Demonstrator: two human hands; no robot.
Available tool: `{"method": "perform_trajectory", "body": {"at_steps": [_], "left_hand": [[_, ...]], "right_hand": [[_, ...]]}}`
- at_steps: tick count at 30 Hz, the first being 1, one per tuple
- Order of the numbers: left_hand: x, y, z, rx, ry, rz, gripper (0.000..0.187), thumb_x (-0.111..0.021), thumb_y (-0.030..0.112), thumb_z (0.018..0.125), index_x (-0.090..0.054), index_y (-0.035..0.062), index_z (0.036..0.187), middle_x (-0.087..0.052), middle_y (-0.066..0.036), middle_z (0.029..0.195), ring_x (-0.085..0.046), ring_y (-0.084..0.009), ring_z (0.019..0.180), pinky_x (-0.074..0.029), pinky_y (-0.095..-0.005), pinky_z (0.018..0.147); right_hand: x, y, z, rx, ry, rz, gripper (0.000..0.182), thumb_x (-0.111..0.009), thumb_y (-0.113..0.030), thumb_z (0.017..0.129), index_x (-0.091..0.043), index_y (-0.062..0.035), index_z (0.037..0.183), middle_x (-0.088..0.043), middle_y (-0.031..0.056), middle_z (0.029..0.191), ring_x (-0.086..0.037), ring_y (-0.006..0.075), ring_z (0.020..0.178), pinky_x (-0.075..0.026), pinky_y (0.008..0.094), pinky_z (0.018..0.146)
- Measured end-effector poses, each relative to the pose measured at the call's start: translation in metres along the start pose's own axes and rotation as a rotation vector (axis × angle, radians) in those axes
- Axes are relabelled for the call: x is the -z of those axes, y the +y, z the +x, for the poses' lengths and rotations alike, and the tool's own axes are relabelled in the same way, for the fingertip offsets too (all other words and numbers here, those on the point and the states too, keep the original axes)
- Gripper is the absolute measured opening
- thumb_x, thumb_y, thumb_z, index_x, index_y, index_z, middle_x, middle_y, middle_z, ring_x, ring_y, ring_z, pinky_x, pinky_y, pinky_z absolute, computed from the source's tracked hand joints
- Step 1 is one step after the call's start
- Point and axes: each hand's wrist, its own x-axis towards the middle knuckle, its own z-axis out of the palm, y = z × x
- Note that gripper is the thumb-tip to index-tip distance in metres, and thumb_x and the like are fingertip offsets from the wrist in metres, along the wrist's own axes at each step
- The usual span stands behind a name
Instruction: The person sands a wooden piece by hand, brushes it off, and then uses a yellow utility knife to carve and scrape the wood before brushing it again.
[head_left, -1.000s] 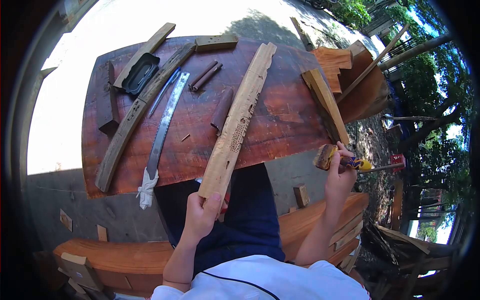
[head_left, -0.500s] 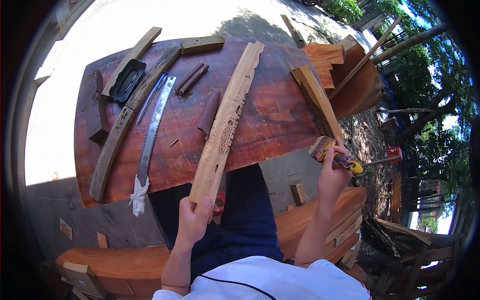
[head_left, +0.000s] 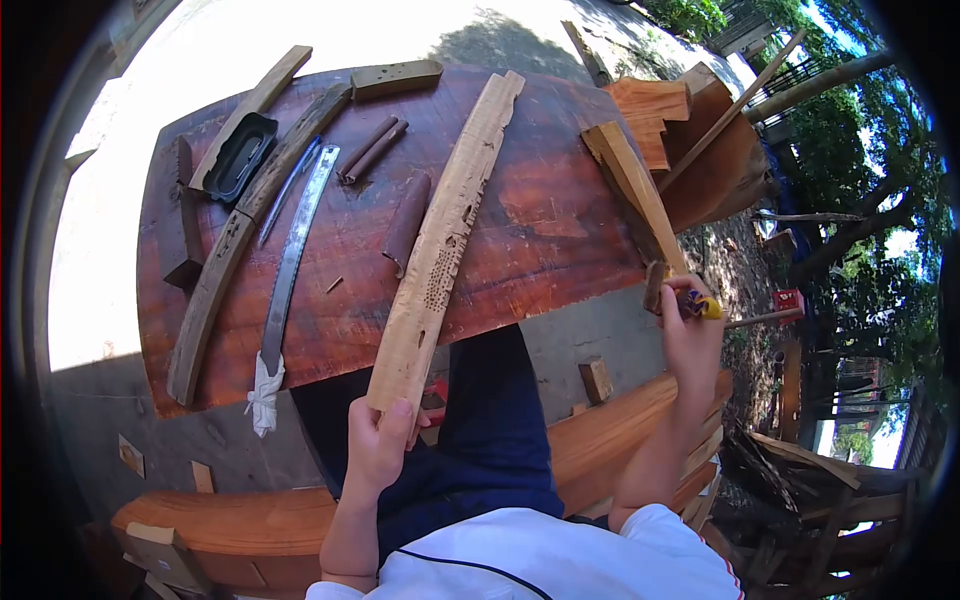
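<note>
My left hand (head_left: 378, 445) is closed around the near end of a long, pale wooden board (head_left: 445, 250) with a rough, chipped right edge and a patch of small holes. The board's far part rests on the reddish-brown tabletop (head_left: 540, 240). My right hand (head_left: 690, 335) grips a paintbrush (head_left: 656, 288) with a yellow and purple handle, just off the table's right corner. Beside the brush, a wooden plank (head_left: 640, 195) lies along the table's right edge. Close to the board's left side is a brown rolled piece (head_left: 408, 222).
On the table's left are a saw (head_left: 297, 250) with a white-wrapped handle, a blue pen (head_left: 290, 190), a black tray (head_left: 240, 158), a curved wooden strip (head_left: 230, 260) and a dark block (head_left: 180, 220). Two brown rolls (head_left: 373, 150) lie behind. A wooden bench (head_left: 230, 525) stands below.
My right hand has moved slightly right and down, turning the paintbrush so its bristles show edge-on. The board in my left hand has shifted a little left. The view has shifted slightly.
</note>
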Motion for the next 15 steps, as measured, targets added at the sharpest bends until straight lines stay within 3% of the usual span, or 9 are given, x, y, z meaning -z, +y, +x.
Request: {"method": "perform_trajectory", "body": {"at_steps": [1, 2, 4, 5, 8, 11, 14, 15], "left_hand": [[0.003, -0.005, 0.000, -0.005, -0.014, 0.022, 0.054, -0.058, 0.048, 0.110, -0.071, -0.0050, 0.109, -0.067, -0.005, 0.071, -0.054, -0.0075, 0.053, -0.040, -0.0248, 0.048], [0.005, -0.007, -0.001, -0.011, -0.029, 0.048, 0.059, -0.056, 0.051, 0.110, -0.070, -0.0059, 0.117, -0.069, -0.007, 0.073, -0.054, -0.0082, 0.051, -0.040, -0.0244, 0.046], [0.004, -0.006, -0.001, -0.011, -0.022, 0.042, 0.059, -0.056, 0.051, 0.110, -0.071, -0.0058, 0.117, -0.069, -0.007, 0.073, -0.054, -0.0082, 0.051, -0.040, -0.0244, 0.046], [0.003, -0.005, -0.001, -0.011, -0.021, 0.043, 0.060, -0.056, 0.052, 0.110, -0.071, -0.0058, 0.116, -0.069, -0.007, 0.073, -0.054, -0.0082, 0.052, -0.040, -0.0244, 0.046], [0.001, 0.000, -0.003, 0.013, 0.012, -0.018, 0.048, -0.060, 0.041, 0.111, -0.073, -0.0038, 0.100, -0.067, -0.004, 0.073, -0.053, -0.0063, 0.056, -0.041, -0.0257, 0.051], [0.004, -0.004, -0.004, 0.003, 0.011, 0.002, 0.047, -0.061, 0.040, 0.111, -0.073, -0.0040, 0.101, -0.068, -0.004, 0.074, -0.053, -0.0066, 0.056, -0.041, -0.0257, 0.051], [0.003, -0.003, -0.002, 0.001, 0.003, 0.050, 0.060, -0.056, 0.053, 0.110, -0.070, -0.0051, 0.115, -0.067, -0.006, 0.072, -0.055, -0.0089, 0.053, -0.041, -0.0247, 0.047], [0.003, -0.003, -0.002, 0.000, 0.000, 0.049, 0.061, -0.056, 0.054, 0.110, -0.070, -0.0052, 0.115, -0.068, -0.006, 0.073, -0.055, -0.0090, 0.053, -0.041, -0.0246, 0.047]], "right_hand": [[0.012, 0.009, -0.012, -0.058, -0.075, -0.147, 0.009, -0.068, -0.009, 0.105, -0.070, -0.0001, 0.109, -0.072, 0.0063, 0.078, -0.070, 0.0081, 0.077, -0.053, 0.0261, 0.069], [0.012, 0.014, -0.020, -0.077, -0.040, -0.084, 0.010, -0.069, -0.009, 0.106, -0.070, -0.0001, 0.108, -0.073, 0.0062, 0.079, -0.071, 0.0082, 0.077, -0.053, 0.0263, 0.069], [0.008, 0.019, -0.028, -0.121, 0.041, 0.051, 0.010, -0.069, -0.010, 0.106, -0.071, -0.0001, 0.108, -0.074, 0.0060, 0.081, -0.071, 0.0084, 0.078, -0.053, 0.0265, 0.068], [0.004, 0.016, -0.026, -0.100, 0.071, 0.103, 0.013, -0.069, -0.014, 0.109, -0.071, -0.0018, 0.113, -0.075, 0.0041, 0.089, -0.073, 0.0100, 0.082, -0.059, 0.0277, 0.072], [-0.030, -0.013, -0.013, 0.014, 0.174, 0.532, 0.016, -0.068, -0.017, 0.111, -0.070, -0.0048, 0.121, -0.074, 0.0023, 0.099, -0.075, 0.0115, 0.086, -0.066, 0.0299, 0.079], [-0.054, -0.040, -0.002, 0.016, -0.033, 0.728, 0.017, -0.067, -0.018, 0.111, -0.069, -0.0059, 0.123, -0.073, 0.0029, 0.103, -0.075, 0.0125, 0.088, -0.069, 0.0304, 0.082], [-0.030, -0.018, -0.002, -0.109, 0.041, 0.483, 0.015, -0.066, -0.017, 0.112, -0.069, -0.0058, 0.120, -0.075, 0.0064, 0.105, -0.077, 0.0138, 0.090, -0.068, 0.0280, 0.077], [-0.009, 0.001, -0.002, -0.186, 0.008, 0.353, 0.012, -0.065, -0.017, 0.112, -0.069, -0.0066, 0.117, -0.078, 0.0122, 0.109, -0.080, 0.0174, 0.095, -0.068, 0.0272, 0.073]]}}
